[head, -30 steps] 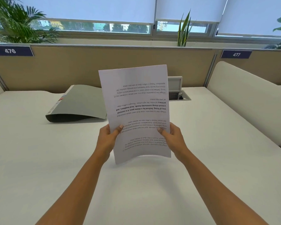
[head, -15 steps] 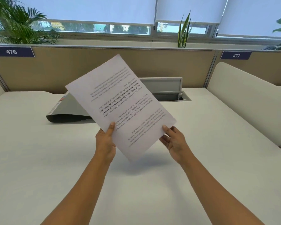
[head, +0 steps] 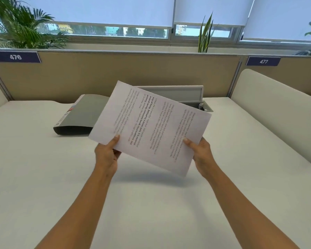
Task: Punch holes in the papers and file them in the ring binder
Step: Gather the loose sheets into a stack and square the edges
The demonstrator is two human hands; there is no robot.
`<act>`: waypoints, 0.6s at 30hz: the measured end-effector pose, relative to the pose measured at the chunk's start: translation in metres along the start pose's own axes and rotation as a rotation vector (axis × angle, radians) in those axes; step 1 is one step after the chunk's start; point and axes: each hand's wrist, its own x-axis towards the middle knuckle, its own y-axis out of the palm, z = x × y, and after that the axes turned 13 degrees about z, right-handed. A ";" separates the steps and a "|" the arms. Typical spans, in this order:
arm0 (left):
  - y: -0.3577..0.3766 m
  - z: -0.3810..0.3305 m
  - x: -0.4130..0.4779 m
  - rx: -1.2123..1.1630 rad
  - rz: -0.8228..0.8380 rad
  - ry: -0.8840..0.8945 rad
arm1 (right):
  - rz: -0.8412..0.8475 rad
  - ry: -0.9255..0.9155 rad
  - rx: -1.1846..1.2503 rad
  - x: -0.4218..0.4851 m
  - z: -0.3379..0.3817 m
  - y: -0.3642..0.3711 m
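Printed white papers (head: 151,126) hang in the air above the white desk, turned so the text lines run sideways. My left hand (head: 106,155) pinches their near left edge, thumb on top. My right hand (head: 201,155) grips the near right edge, thumb on the page. A grey ring binder (head: 79,115) lies closed on the desk behind and to the left, partly hidden by the papers. No hole punch is in view.
The white desk (head: 43,177) runs out on all sides. An open cable box with a raised grey lid (head: 178,92) sits at the back centre. Beige partitions (head: 97,72) close the back, and a white curved divider (head: 267,108) stands on the right.
The papers have been rotated from upright to lying sideways and lowered a little. My right hand let go midway and has taken hold of the right edge again.
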 end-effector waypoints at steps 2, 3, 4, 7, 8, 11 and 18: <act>-0.016 -0.011 0.005 0.092 -0.002 -0.001 | 0.004 -0.016 -0.040 0.000 0.005 -0.013; -0.024 -0.015 0.005 0.145 0.008 -0.019 | 0.005 -0.023 -0.054 0.001 0.007 -0.018; -0.030 -0.017 0.006 0.203 0.024 -0.040 | 0.003 -0.027 -0.068 0.001 0.008 -0.022; -0.039 -0.017 0.006 0.406 0.089 -0.099 | 0.004 -0.034 -0.115 0.002 0.011 -0.028; -0.038 -0.017 0.006 0.451 0.108 -0.100 | 0.010 -0.042 -0.133 0.003 0.013 -0.028; -0.033 -0.018 0.006 0.481 0.140 -0.049 | 0.019 -0.072 -0.188 0.007 0.020 -0.025; -0.039 -0.011 -0.004 0.501 0.157 -0.062 | 0.050 -0.027 -0.218 0.002 0.006 -0.032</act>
